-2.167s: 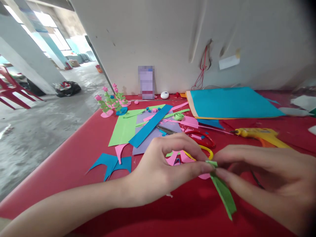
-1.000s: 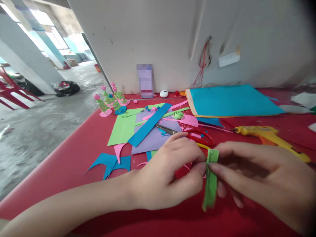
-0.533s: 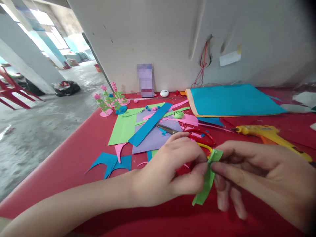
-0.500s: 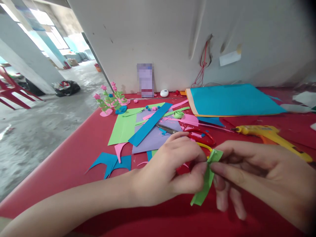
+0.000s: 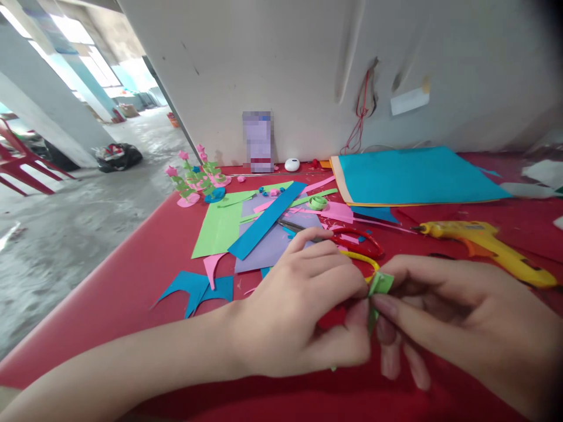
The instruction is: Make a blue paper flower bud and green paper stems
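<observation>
Both my hands meet low in the head view over a red table (image 5: 132, 281). My left hand (image 5: 299, 310) and my right hand (image 5: 444, 316) pinch a green paper strip (image 5: 379, 285) between thumbs and fingertips. Only its folded top shows; the rest is hidden behind my left thumb. Red-handled scissors (image 5: 352, 241) and a yellow-handled pair (image 5: 363, 261) lie just beyond my fingers.
A yellow glue gun (image 5: 484, 246) lies to the right. Blue paper sheets (image 5: 413, 176) are stacked at the back right. Green, purple and blue paper pieces (image 5: 259, 225) cover the middle. Small paper flowers (image 5: 193, 179) stand at the far left edge. A wall rises behind.
The hanging tail of the green strip has swung from right to left and is now mostly hidden behind my left hand. Both hands stay pinched on it.
</observation>
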Demonstrator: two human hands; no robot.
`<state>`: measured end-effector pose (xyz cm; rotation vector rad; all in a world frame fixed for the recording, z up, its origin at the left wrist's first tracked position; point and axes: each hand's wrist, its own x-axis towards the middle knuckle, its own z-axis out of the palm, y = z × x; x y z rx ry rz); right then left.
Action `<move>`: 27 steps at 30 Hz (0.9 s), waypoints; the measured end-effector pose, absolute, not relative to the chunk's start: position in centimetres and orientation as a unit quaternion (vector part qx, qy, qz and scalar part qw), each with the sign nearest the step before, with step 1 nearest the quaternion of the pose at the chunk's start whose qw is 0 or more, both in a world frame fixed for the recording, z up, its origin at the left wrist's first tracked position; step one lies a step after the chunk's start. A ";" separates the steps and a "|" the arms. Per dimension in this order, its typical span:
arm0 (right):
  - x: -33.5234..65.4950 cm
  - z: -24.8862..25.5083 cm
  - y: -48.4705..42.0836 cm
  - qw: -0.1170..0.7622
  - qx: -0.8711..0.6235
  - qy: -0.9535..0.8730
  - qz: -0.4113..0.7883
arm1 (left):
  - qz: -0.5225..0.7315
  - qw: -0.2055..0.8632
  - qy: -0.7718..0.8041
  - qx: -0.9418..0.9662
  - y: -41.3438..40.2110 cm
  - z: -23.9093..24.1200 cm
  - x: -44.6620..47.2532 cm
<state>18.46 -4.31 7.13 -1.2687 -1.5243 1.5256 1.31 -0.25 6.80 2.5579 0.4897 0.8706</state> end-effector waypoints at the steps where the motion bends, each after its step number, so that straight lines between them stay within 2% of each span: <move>1: 18.5 7.2 -4.3 0.322 -0.487 -0.564 0.584 | 0.307 0.227 0.172 0.908 -0.2 6.9 1.3; 5: 18.4 7.6 -4.6 0.333 -0.510 -0.528 0.591 | 0.307 0.336 0.173 0.873 0.0 7.2 1.3; 15: 17.5 7.8 -5.0 0.370 -0.521 -0.496 0.588 | 0.326 0.271 0.158 0.892 0.4 6.4 1.4; 27: 17.8 8.0 -5.1 0.362 -0.507 -0.520 0.585 | 0.292 0.373 0.136 0.870 0.2 7.0 1.1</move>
